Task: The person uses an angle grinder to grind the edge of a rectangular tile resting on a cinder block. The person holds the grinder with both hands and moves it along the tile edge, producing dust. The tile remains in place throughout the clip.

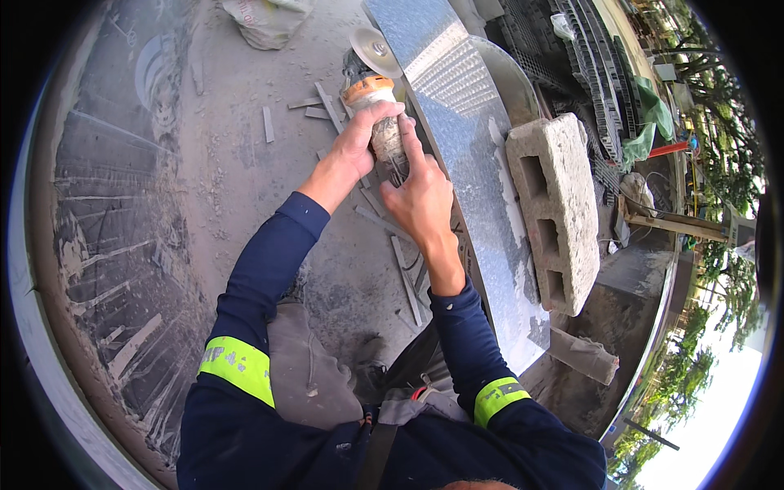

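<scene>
Both of my hands are closed around a dusty angle grinder point(388, 145) with an orange front end. My left hand point(358, 145) wraps its body from the left, thumb across the top. From the other side, my right hand point(421, 186) grips the rear part, its index finger lying along the casing. The round cutting disc point(376, 52) sits at the far end, by the left edge of a long grey speckled slab point(465, 135). Whether the disc touches that edge or spins, I cannot tell. A hollow concrete block point(563, 216) rests on the slab's right side.
Thin cut strips point(406, 280) lie on the dusty floor below the grinder. A white sack point(268, 18) stands at the far left. Dark grid-like panels point(584, 57), a green cloth point(651, 118) and a wooden beam point(674, 225) are on the right. My bent knee point(310, 363) is close in front.
</scene>
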The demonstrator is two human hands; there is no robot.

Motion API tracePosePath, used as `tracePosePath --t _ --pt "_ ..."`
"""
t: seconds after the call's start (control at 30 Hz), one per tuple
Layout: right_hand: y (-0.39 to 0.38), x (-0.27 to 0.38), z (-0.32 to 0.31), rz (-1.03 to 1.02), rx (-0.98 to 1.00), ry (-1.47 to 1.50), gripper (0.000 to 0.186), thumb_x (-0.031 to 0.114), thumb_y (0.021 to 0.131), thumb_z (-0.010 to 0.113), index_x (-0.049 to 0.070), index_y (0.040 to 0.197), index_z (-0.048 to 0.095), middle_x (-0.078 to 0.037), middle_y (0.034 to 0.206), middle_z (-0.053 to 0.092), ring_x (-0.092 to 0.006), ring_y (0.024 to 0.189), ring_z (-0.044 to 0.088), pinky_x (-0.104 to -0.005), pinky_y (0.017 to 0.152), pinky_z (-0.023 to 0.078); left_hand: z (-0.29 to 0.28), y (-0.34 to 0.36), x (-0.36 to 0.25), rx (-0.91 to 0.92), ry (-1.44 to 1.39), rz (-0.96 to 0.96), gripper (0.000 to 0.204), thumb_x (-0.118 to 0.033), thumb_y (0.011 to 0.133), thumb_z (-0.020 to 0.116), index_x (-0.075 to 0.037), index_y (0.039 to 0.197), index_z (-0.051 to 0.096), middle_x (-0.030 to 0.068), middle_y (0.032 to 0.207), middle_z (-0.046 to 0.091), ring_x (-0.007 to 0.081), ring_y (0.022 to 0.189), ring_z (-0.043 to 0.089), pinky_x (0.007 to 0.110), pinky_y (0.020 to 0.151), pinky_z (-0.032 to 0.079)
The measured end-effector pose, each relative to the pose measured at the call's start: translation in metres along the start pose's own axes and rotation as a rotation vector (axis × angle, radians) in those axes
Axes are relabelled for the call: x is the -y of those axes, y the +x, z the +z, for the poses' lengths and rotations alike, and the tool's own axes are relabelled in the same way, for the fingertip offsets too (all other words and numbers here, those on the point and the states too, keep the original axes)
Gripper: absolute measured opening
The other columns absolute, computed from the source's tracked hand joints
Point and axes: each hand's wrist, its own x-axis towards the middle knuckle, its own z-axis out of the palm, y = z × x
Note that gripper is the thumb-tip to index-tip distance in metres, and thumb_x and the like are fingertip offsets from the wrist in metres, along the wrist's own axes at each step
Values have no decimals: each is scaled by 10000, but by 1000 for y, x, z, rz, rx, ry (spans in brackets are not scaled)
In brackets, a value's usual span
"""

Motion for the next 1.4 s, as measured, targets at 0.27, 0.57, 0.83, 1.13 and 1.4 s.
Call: tracePosePath --t 0.27,0.57,0.83,1.13,1.4 --pt "26 10 12 -30 -47 -35 975 91 718 739 200 1629 410 -270 990 703 -479 881 724 -550 806 606 -11 30 -27 29 20 18 270 -209 886 796 -92 1056 622 51 933 678 236 859 723 397 785 627" --pt "-32 -10 -4 -64 -15 8 964 93 745 774 337 1616 442 -213 1030 634 -450 855 709 -534 753 605 10 -28 17 -8 -3 0 316 -226 879 802 -81 1098 627 41 982 701 205 937 740 391 829 623" --pt "-13 0 -4 -24 -6 -1 965 100 736 777 330 1614 447 -220 996 656 -446 851 712 -540 755 600 11 -14 3 -21 13 5 342 -222 862 817 -95 1099 605 26 964 685 193 925 741 389 816 628" --pt "18 5 8 -12 -35 -2 960 95 705 749 292 1601 469 -253 970 695 -470 881 724 -550 809 602 -4 19 -16 40 56 12 360 -290 888 808 -90 1110 608 88 966 689 222 885 716 418 801 638" --pt "11 7 6 -2 -42 -10 960 109 708 777 324 1593 474 -240 1005 693 -462 885 729 -545 808 612 -9 14 -18 89 -20 -55 407 -278 874 827 -92 1155 599 89 999 704 219 933 728 415 855 630"
